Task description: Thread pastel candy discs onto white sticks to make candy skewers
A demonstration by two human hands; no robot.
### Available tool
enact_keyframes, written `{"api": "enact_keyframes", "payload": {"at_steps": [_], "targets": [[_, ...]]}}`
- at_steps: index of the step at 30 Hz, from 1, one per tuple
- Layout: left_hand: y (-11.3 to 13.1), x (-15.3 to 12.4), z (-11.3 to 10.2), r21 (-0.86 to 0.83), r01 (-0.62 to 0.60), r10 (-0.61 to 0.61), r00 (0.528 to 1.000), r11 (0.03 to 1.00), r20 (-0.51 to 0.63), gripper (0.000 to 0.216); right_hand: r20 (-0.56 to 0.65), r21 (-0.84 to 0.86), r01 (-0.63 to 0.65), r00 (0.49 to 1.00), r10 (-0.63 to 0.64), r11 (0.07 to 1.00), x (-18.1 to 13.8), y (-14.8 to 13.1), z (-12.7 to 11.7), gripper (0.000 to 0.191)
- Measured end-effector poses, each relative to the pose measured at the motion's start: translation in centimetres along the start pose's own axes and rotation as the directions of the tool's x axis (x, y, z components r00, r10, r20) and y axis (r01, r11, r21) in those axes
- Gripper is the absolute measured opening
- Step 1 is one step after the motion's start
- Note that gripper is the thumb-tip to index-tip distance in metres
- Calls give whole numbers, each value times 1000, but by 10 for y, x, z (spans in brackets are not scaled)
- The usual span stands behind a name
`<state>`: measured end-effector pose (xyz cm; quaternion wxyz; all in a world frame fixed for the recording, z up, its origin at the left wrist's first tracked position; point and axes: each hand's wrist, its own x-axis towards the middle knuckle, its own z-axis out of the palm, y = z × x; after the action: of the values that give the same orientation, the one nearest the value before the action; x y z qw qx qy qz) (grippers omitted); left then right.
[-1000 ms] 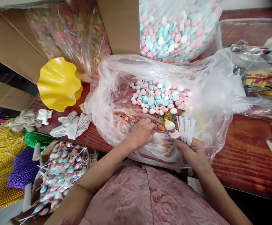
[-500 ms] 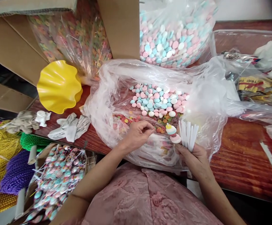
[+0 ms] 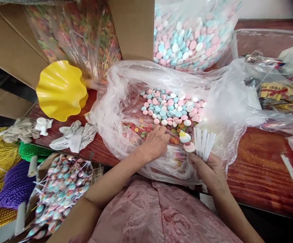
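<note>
The left hand [image 3: 156, 143] is reaching into the open clear bag [image 3: 116, 101], its fingers curling down with the tips lying among the coloured ring sweets [image 3: 141, 130]. The fingertips are hidden by the back of the hand, so I cannot tell whether they are pinching a ring.

The right hand [image 3: 210, 168] is gripping a fan of white sticks [image 3: 203, 144], which are standing up out of the closed fingers. Just to the left-hand side of that fan, it is also holding up a small stack of sweets [image 3: 186, 139]: a yellow, white and blue piece on top and a pink disc under it. The stack is sitting between the two hands, close to the left fingertips.

Beyond both hands, deeper in the same bag, pastel disc sweets [image 3: 170, 106] in pink, blue and white are lying in a heap. The bag is resting on the wooden table [image 3: 262, 168], which is showing bare out to the right of the right hand.

Further off beyond the hands, a cardboard box [image 3: 133, 27] is standing between two large full bags. Out to the left of the left hand, a yellow wavy bowl [image 3: 60, 90] and a crumpled white cloth [image 3: 72, 136] are lying on the table. Below them, near the left elbow, a box of finished lollipops [image 3: 60, 192] is sitting.
</note>
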<state>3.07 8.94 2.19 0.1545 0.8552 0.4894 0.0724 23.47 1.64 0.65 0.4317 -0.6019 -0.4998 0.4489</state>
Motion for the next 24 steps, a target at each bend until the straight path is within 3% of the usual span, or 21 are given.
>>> {"api": "enact_keyframes", "payload": {"at_steps": [3,5,7,9,11,13,15,17,22,24], "targets": [[-4,10,10,-110,43,-47,998,993,-31,25,16,-13,9,1000,-8,1000,-1,0,-1,29],[-10,8,12,-348,44,-89,989,937,-115,18,23,-27,23,999,-22,999,-2,3,-4,28],[-15,2,9,-667,37,-180,972,744,-148,7,58,-42,32,998,-30,999,-3,5,-6,29],[-18,-5,4,-894,60,-273,959,444,-71,8,119,-63,54,992,-46,997,-3,5,-6,33],[-19,-12,0,-976,91,-322,946,200,23,18,184,-110,107,979,-86,988,-2,3,-3,30],[-20,-18,-1,-993,77,-350,936,87,42,25,238,-172,189,960,-146,967,0,0,0,26],[-21,-22,0,-996,28,-366,931,84,-4,28,297,-228,266,935,-193,937,3,-5,4,25],[-21,-27,0,-989,-26,-358,931,146,-77,28,350,-266,313,913,-211,912,5,-8,6,25],[-17,-33,-3,-845,-220,-226,903,487,-365,17,363,-357,328,912,-193,875,6,-11,6,25],[-15,-33,-5,-789,-268,-175,889,552,-424,16,354,-384,330,915,-192,862,5,-12,7,26]]}}
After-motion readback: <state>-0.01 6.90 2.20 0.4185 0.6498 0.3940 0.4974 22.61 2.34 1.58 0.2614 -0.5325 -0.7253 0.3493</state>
